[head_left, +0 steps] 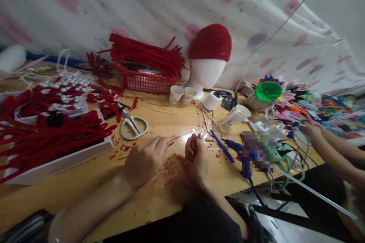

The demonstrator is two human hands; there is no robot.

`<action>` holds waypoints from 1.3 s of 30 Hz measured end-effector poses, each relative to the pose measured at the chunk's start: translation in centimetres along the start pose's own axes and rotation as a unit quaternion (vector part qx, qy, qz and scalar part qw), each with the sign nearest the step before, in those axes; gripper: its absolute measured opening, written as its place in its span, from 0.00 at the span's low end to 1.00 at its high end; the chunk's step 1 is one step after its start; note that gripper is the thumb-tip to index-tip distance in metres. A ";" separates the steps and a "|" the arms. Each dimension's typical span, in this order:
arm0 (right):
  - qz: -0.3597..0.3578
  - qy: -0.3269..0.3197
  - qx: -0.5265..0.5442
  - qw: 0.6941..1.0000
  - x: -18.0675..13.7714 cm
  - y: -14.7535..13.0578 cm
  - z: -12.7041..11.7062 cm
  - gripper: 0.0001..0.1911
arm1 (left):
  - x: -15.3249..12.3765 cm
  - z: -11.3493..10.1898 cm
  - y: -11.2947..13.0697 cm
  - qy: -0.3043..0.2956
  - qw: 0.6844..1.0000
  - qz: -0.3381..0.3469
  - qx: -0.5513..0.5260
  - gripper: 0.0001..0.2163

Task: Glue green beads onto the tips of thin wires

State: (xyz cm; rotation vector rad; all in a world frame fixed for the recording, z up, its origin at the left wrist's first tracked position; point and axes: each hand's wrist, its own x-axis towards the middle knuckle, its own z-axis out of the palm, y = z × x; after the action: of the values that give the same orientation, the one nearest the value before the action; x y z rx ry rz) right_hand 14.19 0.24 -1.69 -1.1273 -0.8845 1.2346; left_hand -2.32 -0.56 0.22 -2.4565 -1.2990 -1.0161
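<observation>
My left hand (146,159) pinches a thin red-covered wire (181,136), which stretches rightward over the table. In my right hand (197,159) is a lighter (194,136), its body mostly covered by my fingers. A small bright flame (194,131) burns at its top, right by the far end of the wire. Red scraps (168,167) are scattered on the wood below both hands. White-handled scissors (134,125) lie beyond my left hand. To the right of my right hand rest a blue pen (221,146) and a blue glue gun (242,152).
Left stands a white box (71,161) of red fuzzy stems. Behind are a red basket (151,82), paper cups (176,94), a mannequin head (205,70) in a red cap and a thread spool (211,100). Cables (291,159) and another person's hands (312,131) are at right.
</observation>
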 end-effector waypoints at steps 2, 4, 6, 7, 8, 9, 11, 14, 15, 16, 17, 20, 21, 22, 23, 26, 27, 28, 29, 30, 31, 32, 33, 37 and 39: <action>0.000 0.011 0.023 1.000 0.1 -0.2 0.1 0.20 | 0.1 -0.1 0.0 0.002 1.000 -0.002 -0.001 0.09; -0.005 0.012 0.028 1.000 0.1 -0.3 0.2 0.21 | 0.1 -0.2 0.1 0.003 1.000 -0.004 0.000 0.10; -0.020 0.007 0.010 1.000 0.0 -0.2 0.2 0.21 | 0.2 -0.2 0.1 0.001 1.000 -0.003 0.002 0.10; -0.024 0.003 -0.006 1.000 0.0 -0.1 0.2 0.21 | 0.2 -0.2 0.1 0.001 1.000 -0.003 0.003 0.10; -0.028 0.000 -0.022 0.999 0.0 0.1 0.2 0.21 | 0.2 -0.2 0.1 0.002 1.000 -0.004 0.003 0.10; -0.033 -0.001 -0.039 0.999 0.0 0.2 0.2 0.21 | 0.2 -0.2 0.1 0.003 1.000 -0.004 0.002 0.10; -0.043 -0.004 -0.064 0.997 -0.1 0.4 0.1 0.21 | 0.2 -0.2 0.1 0.009 1.000 -0.006 -0.001 0.10; -0.066 -0.021 -0.083 0.994 -0.3 0.5 0.0 0.21 | 0.1 -0.2 0.0 0.008 1.000 -0.005 -0.002 0.09; -0.074 -0.028 -0.091 0.993 -0.4 0.5 0.0 0.21 | 0.1 -0.2 0.0 0.005 1.000 -0.006 -0.001 0.09; -0.082 -0.034 -0.100 0.991 -0.5 0.5 0.0 0.21 | 0.1 -0.2 0.0 0.002 1.000 -0.006 0.002 0.09; -0.087 -0.041 -0.111 0.989 -0.6 0.4 0.1 0.20 | 0.0 -0.3 0.0 -0.001 1.000 -0.007 0.005 0.08; -0.088 -0.059 -0.130 0.986 -0.8 0.3 0.1 0.20 | 0.1 -0.3 0.1 -0.001 1.000 -0.010 0.008 0.08; -0.088 -0.063 -0.133 0.985 -0.8 0.2 0.1 0.20 | 0.1 -0.3 0.1 0.002 1.000 -0.011 0.007 0.09; -0.089 -0.067 -0.135 0.985 -0.8 0.2 0.1 0.20 | 0.1 -0.2 0.1 0.006 1.000 -0.012 0.005 0.09; -0.090 -0.067 -0.137 0.984 -0.8 0.2 0.1 0.20 | 0.1 -0.2 0.1 0.008 1.000 -0.012 0.003 0.09; -0.085 -0.046 -0.124 0.987 -0.7 0.3 0.0 0.21 | 0.2 -0.3 0.0 0.008 1.000 -0.009 0.003 0.09; -0.081 -0.037 -0.111 0.990 -0.6 0.3 0.0 0.21 | 0.2 -0.3 0.0 0.006 1.000 -0.009 0.004 0.09; -0.076 -0.027 -0.094 0.992 -0.6 0.3 0.0 0.21 | 0.2 -0.3 0.0 0.005 1.000 -0.009 0.004 0.09; -0.070 -0.018 -0.078 0.994 -0.5 0.3 0.0 0.21 | 0.2 -0.3 0.0 0.005 1.000 -0.011 0.003 0.09; -0.066 -0.010 -0.065 0.996 -0.4 0.3 0.0 0.20 | 0.2 -0.3 0.0 0.008 1.000 -0.012 0.001 0.08; -0.064 -0.002 -0.055 0.996 -0.4 0.3 0.0 0.19 | 0.2 -0.3 0.0 0.010 1.000 -0.013 -0.002 0.08; -0.062 0.006 -0.050 0.997 -0.3 0.3 0.0 0.19 | 0.2 -0.3 0.0 0.012 1.000 -0.013 -0.004 0.08; -0.061 0.011 -0.048 0.997 -0.3 0.4 0.0 0.19 | 0.1 -0.3 0.0 0.013 1.000 -0.012 -0.006 0.08; -0.061 0.013 -0.052 0.997 -0.3 0.5 0.0 0.21 | 0.1 -0.3 0.0 0.010 1.000 -0.010 0.000 0.07; -0.068 -0.002 -0.070 0.995 -0.4 0.5 0.0 0.21 | 0.1 -0.2 0.0 0.011 1.000 -0.009 0.003 0.07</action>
State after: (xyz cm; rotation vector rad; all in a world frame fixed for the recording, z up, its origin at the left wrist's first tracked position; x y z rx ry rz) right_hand 14.04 -0.15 -2.13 -1.1556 -1.0482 1.0768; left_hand -2.42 -0.57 0.48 -2.4266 -1.3170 -1.0386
